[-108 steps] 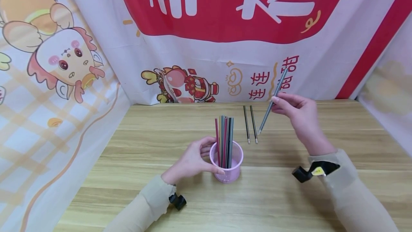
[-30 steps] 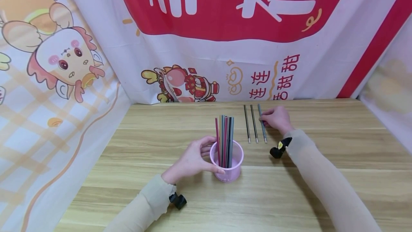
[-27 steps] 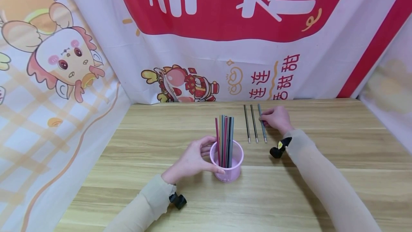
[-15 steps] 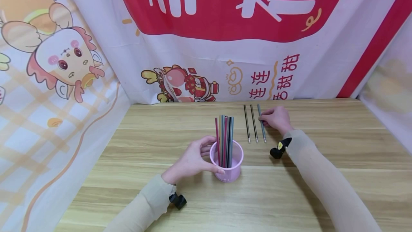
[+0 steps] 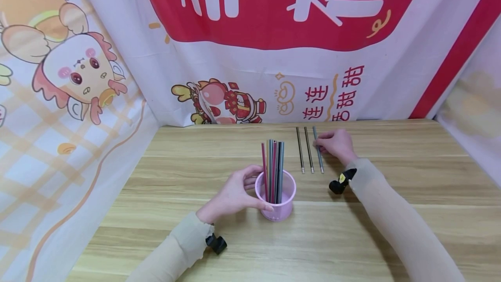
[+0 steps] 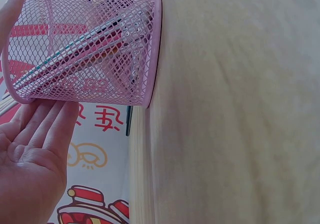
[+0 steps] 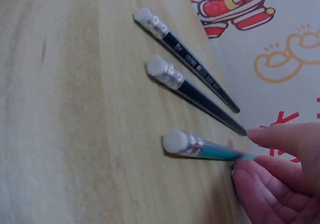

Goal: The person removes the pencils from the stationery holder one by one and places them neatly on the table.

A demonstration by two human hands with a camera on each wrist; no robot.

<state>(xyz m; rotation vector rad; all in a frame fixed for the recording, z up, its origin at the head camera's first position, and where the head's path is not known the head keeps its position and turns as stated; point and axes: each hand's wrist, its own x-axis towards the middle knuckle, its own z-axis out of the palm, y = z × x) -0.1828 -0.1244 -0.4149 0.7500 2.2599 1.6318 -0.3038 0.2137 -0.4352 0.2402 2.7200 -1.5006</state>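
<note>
A pink mesh pencil cup point(image 5: 276, 213) stands upright on the table, several pencils point(image 5: 275, 169) leaning inside it. My left hand point(image 5: 232, 193) holds it from the left, thumb at the near side of the rim and fingers around the far side. In the left wrist view the cup's mesh wall point(image 6: 85, 48) shows the pencils through it. At the back, my right hand point(image 5: 336, 145) pinches a blue-green pencil point(image 5: 319, 160) along its shaft. This pencil lies alongside two black pencils point(image 5: 299, 149), roughly parallel. White erasers point(image 7: 175, 142) face the near side on all three.
The wooden table point(image 5: 176, 238) ends at a hanging white and red printed cloth point(image 5: 235, 64) just behind the pencils' far ends. Another patterned cloth point(image 5: 78, 151) borders the left side. Black wrist cameras point(image 5: 216, 244) sit on both wrists.
The right hand has lowered the blue-green pencil from a raised slant to the table beside the black ones, then shifted it slightly left. The left hand and cup have stayed put.
</note>
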